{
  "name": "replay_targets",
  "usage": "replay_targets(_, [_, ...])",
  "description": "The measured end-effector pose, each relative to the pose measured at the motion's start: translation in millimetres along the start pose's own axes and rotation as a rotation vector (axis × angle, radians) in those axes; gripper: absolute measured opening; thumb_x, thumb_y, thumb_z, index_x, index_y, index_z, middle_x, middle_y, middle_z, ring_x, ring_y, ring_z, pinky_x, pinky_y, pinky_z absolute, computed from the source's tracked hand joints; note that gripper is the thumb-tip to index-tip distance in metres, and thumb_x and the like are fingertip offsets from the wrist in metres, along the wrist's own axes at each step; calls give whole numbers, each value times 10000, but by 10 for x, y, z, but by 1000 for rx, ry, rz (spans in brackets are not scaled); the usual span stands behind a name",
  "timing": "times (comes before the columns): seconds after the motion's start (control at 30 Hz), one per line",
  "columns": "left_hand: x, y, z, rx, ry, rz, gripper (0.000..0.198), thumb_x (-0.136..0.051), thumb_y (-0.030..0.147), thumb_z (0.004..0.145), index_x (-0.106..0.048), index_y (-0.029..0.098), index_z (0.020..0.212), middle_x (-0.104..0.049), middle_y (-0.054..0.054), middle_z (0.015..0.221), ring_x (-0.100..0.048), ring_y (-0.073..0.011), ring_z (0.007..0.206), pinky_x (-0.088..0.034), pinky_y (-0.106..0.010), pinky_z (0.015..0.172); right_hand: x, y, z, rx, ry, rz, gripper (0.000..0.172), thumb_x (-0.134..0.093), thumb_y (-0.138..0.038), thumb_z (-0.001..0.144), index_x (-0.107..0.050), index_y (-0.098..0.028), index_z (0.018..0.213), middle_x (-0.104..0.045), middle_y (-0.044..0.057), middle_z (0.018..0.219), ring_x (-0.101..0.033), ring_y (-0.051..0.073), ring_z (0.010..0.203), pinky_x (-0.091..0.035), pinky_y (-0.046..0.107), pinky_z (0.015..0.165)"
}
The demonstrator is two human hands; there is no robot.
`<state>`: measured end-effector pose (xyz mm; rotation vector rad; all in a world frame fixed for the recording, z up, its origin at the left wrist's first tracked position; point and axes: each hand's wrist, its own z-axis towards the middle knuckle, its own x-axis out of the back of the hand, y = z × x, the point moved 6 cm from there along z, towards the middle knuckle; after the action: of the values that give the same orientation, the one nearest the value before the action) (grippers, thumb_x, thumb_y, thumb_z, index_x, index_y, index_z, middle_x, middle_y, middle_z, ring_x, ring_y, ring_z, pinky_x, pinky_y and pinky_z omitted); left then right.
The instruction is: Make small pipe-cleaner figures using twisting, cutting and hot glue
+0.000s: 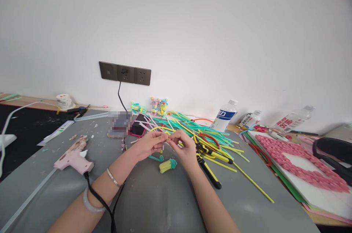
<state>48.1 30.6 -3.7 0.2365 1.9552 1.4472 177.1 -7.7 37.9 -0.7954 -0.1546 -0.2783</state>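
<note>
In the head view, a small yellow piece [168,139] is held above the smooth grey tabletop [247,207], between the fingertips of the left hand [150,145] and the right hand [183,148]. On both hands, the thumb and the index finger are brought narrowly together in a pinch; the piece is mostly covered by them, so it cannot be told with certainty whether it is a fuzzy stem like those nearby. If it is of the same kind, it may be judged very light, soft outside, easily bent and not much slippery; it would be best taken near its ends, with gentle pressure, so that the pile is not crushed. Just below the hands, a yellow-and-teal fuzzy piece [165,167] is laid on the tabletop, near a curled teal stem [158,158]. Farther back and to the right, loose stems [187,123] are spread in a heap, with yellow-and-black pliers [208,171] at its near edge. To the left, a pink glue gun [74,160] is placed with its black cord [93,191]. Small fuzzy figures [162,107] and a bottle [224,116] are set near the pale wall [192,35], on which a dark socket panel [125,73] is mounted.
</note>
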Motion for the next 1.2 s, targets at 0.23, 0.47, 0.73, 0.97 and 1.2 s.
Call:
replay_targets(0.23, [1, -3, 1, -7, -21, -7, 435, -868, 482, 650, -614, 138, 729, -328, 84, 592, -206, -50, 517, -202, -212, 488, -19, 31, -12, -54, -30, 52, 134, -698, -323, 875, -654, -214, 810, -624, 15, 725, -547, 144, 612, -463, 283, 581])
replay_targets(0.47, [-20, 28, -16, -20, -20, 12, 449, -875, 498, 632, -626, 132, 713, -313, 83, 588, -208, -55, 527, -208, -211, 490, -9, 76, -25, -78, -17, 73, 144, -703, -330, 871, -654, -211, 808, -643, 24, 736, -580, 151, 639, -486, 281, 598])
replay_targets(0.73, [-26, 53, -24, -53, -52, 73, 458, -831, 538, 683, -607, 139, 716, -298, 77, 601, -188, -63, 533, -184, -227, 495, 1, 42, -31, -59, 7, 50, 112, -713, -318, 866, -684, -216, 830, -665, 28, 736, -588, 158, 635, -496, 291, 596])
replay_targets(0.97, [-54, 48, -30, -38, -93, 76, 479, -811, 558, 700, -560, 151, 708, -226, 96, 590, -145, -60, 524, -148, -236, 488, 23, -69, 5, 67, 25, 18, 103, -711, -249, 866, -690, -226, 768, -693, 36, 732, -619, 177, 648, -499, 310, 586])
replay_targets(1.2, [-82, 54, -62, 29, -152, 56, 465, -814, 526, 716, -541, 152, 681, -222, 97, 583, -142, -59, 525, -145, -221, 490, 21, -106, 0, 146, 7, 23, 115, -732, -184, 851, -694, -222, 750, -703, 39, 733, -654, 182, 674, -526, 315, 628])
